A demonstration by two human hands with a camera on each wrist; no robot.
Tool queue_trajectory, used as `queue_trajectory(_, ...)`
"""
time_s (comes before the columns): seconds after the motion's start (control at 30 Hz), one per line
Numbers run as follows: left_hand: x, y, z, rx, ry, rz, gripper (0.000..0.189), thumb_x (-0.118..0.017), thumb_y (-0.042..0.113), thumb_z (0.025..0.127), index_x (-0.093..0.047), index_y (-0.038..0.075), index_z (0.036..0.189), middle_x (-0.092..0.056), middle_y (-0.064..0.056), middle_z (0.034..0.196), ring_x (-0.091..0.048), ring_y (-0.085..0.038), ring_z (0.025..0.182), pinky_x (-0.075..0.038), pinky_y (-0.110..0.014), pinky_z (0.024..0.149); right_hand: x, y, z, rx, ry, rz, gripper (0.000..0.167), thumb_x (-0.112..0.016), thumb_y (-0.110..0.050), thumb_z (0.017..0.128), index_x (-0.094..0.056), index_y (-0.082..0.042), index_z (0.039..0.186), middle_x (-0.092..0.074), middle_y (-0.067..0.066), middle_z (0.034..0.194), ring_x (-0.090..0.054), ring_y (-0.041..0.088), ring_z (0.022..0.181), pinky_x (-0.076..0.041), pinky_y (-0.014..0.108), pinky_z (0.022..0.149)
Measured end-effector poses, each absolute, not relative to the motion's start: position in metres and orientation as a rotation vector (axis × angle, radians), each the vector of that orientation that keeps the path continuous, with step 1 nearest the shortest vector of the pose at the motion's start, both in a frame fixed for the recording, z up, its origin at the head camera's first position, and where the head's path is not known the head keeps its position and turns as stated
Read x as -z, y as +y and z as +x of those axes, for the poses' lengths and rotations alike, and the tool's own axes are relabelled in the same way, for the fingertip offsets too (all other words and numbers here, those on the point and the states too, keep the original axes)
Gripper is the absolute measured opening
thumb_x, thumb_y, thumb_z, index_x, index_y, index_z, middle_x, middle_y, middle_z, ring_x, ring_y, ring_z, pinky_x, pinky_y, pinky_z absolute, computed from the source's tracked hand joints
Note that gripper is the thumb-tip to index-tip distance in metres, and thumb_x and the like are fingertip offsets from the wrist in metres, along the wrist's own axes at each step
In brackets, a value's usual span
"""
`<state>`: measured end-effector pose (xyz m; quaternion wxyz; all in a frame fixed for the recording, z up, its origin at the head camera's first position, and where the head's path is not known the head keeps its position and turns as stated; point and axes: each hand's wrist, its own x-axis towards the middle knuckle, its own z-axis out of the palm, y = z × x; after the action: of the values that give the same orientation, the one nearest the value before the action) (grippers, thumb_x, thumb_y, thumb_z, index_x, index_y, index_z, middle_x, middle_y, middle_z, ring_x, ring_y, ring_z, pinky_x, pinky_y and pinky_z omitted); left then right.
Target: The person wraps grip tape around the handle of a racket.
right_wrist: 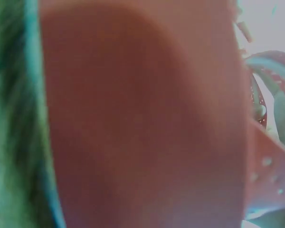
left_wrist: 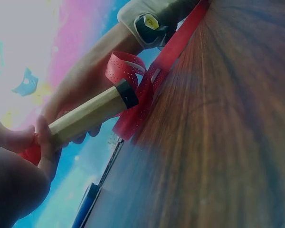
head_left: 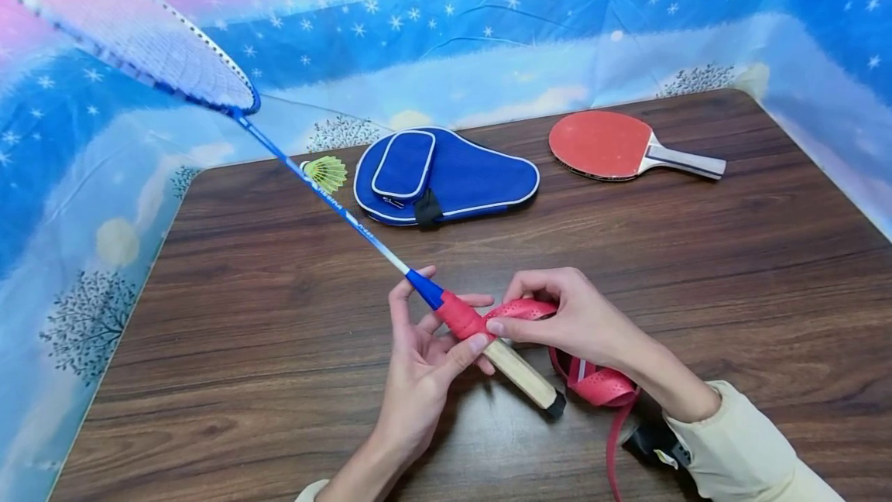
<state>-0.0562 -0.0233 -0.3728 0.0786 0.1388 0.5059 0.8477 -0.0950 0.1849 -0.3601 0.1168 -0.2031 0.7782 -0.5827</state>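
Note:
My left hand [head_left: 420,374] holds a blue-and-white badminton racket [head_left: 427,290] by the handle, thumb on top, with its head raised to the upper left. Red perforated grip tape [head_left: 602,388] is wound around the upper handle. Below the wrap, bare wood [head_left: 523,378] runs down to a black end cap [head_left: 555,404], also plain in the left wrist view. My right hand [head_left: 585,324] pinches the tape close to the wrap. Loose tape loops and hangs under that hand. A blurred reddish surface fills most of the right wrist view, with perforated tape [right_wrist: 273,173] at its right edge.
Across the back of the brown wooden table [head_left: 279,331] lie a yellow-green shuttlecock [head_left: 327,174], a blue paddle case [head_left: 481,177] with white piping and a red table tennis paddle [head_left: 602,146]. A snowflake-patterned cloth [head_left: 432,22] hangs behind the table.

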Motion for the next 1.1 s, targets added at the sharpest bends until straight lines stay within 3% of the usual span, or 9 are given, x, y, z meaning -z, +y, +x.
queue_trajectory(0.23,0.3712,-0.0234,-0.0565,-2.512,1.474,0.360,0.079,-0.059,-0.012,0.091,-0.015,0.021,0.149,-0.047,-0.024,0.135,-0.066,-0.037,0.089,-0.058,-0.047,0.072,0.3582,0.1835,-0.0946,1.672,2.277,-0.569,0.008,-0.078,-0.026,0.086,-0.073,-0.026,0.093,-0.070,-0.004,0.085,-0.060,0.019,0.075,-0.049,0.029,0.064)
queue_trajectory(0.43,0.3719,-0.0223,-0.0572,-2.478,1.489,0.293,0.090,-0.065,-0.014,0.086,-0.019,0.029,0.151,-0.043,-0.027,0.123,-0.064,-0.036,0.091,-0.058,-0.041,0.073,0.3609,0.1851,-0.0958,1.663,2.263,-0.604,0.008,-0.077,-0.028,0.087,-0.075,-0.028,0.095,-0.071,-0.005,0.090,-0.062,0.018,0.081,-0.052,0.031,0.069)
queue_trajectory(0.63,0.3725,-0.0226,-0.0585,-2.455,1.561,0.308,0.096,-0.066,-0.015,0.085,-0.022,0.035,0.153,-0.047,-0.033,0.125,-0.066,-0.029,0.085,-0.057,-0.031,0.067,0.3607,0.1857,-0.0945,1.674,2.245,-0.604,0.009,-0.078,-0.028,0.086,-0.074,-0.026,0.094,-0.071,-0.004,0.089,-0.062,0.019,0.080,-0.051,0.030,0.067)
queue_trajectory(0.87,0.3701,-0.0242,-0.0591,-2.405,1.618,0.316,0.098,-0.069,-0.013,0.084,-0.023,0.038,0.154,-0.051,-0.034,0.122,-0.064,-0.033,0.091,-0.056,-0.029,0.065,0.3620,0.1859,-0.0946,1.704,2.233,-0.668,0.009,-0.078,-0.022,0.085,-0.076,-0.026,0.094,-0.069,-0.002,0.087,-0.060,0.020,0.079,-0.048,0.028,0.065)
queue_trajectory(1.1,0.3706,-0.0261,-0.0607,-2.414,1.618,0.352,0.098,-0.063,-0.015,0.087,-0.018,0.040,0.155,-0.055,-0.032,0.122,-0.063,-0.035,0.098,-0.057,-0.030,0.065,0.3596,0.1882,-0.0958,1.679,2.211,-0.675,0.010,-0.077,-0.025,0.087,-0.076,-0.027,0.096,-0.068,-0.002,0.087,-0.059,0.020,0.078,-0.048,0.029,0.063)
